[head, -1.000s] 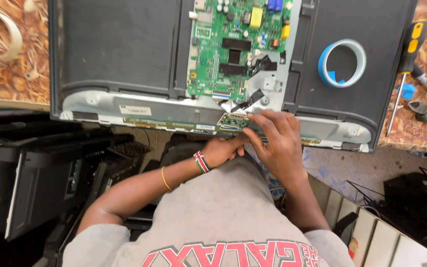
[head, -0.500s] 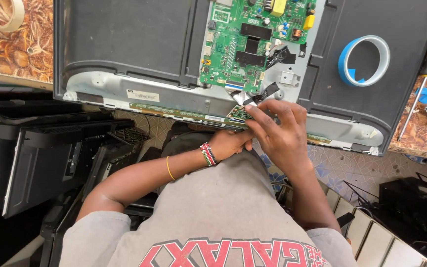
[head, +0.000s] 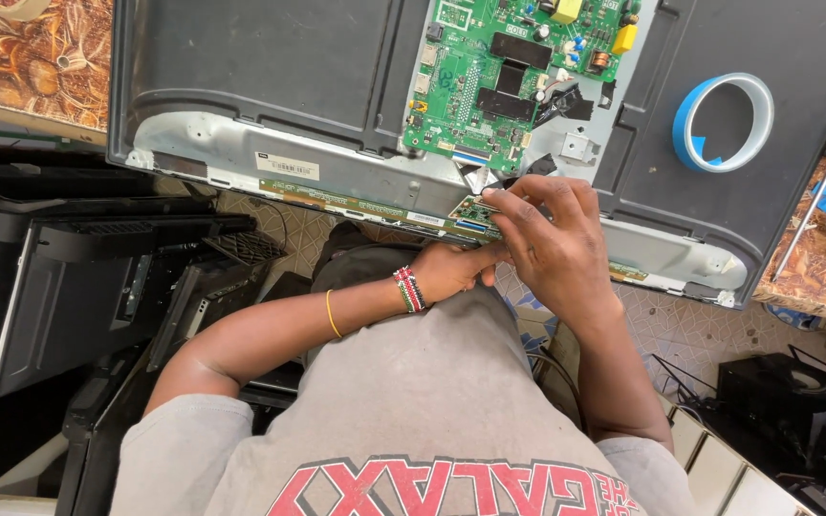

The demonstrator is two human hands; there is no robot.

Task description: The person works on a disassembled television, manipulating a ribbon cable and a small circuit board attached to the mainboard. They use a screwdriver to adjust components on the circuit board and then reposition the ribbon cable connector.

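while the opened tv back [head: 270, 67] lies on a patterned table [head: 31, 67], both hands [head: 552, 244] pinch its flat ribbon cable [head: 478, 180].

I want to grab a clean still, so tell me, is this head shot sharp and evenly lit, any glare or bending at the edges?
Head view: sharp across the green circuit board and both hands, left hand, right hand; soft even light, faint shadows; mild sheen on the bare metal strip; wide-lens bowing tilts the panel's edges; lower left is dim.

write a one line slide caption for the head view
Both hands, left hand and right hand, work at the narrow board strip below the green circuit board of an opened flat panel.
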